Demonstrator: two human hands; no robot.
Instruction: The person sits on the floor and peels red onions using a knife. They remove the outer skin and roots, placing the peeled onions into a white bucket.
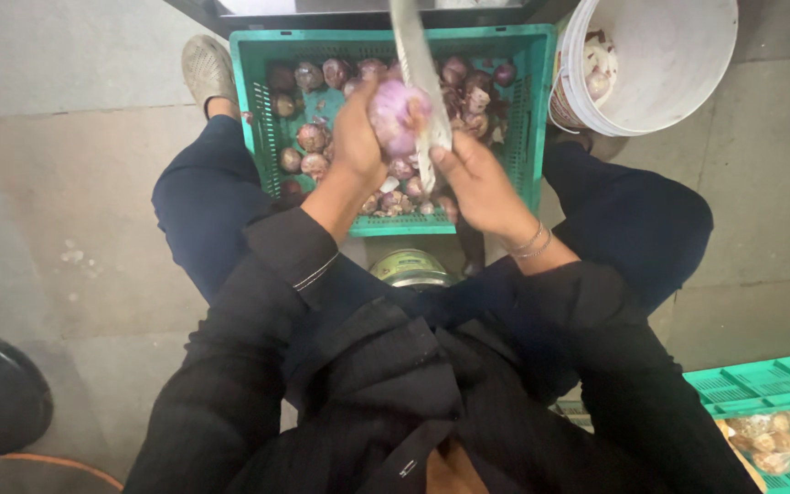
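Black clothes: dark sleeves [258, 302] and lap fill the bottom of the view, closest to the camera.

Left hand: the left hand [358, 137] is lifted over the crate. Its fingers are curled tight around a peeled purple onion [397, 114].

Onion place: the onion is up in the air, above the middle of the crate, between the two hands. It sticks out past the left fingers toward the right hand.

Right hand: the right hand [477, 178] is closed around the handle of a big knife [418, 64]. Thin bangles [532, 242] sit on that wrist.

Knife line: the long blade points away from the body, up toward the far edge of the crate. Its flat side lies right against the onion's right side, touching it.

Which hand is nearer: the left hand wraps the onion. The right hand sits just beside and below it, reaching it only through the blade.

Crate: a green plastic crate [262, 101] stands on the floor between the knees, with many more purple onions [308, 137] inside.

Bucket: a white bucket [678, 91] stands just to the right of the crate. A few peeled pieces [599, 69] lie in it.

Other bits: a second green crate [761, 384] shows at the bottom right, and a shoe [208, 69] is beside the first crate's left corner.
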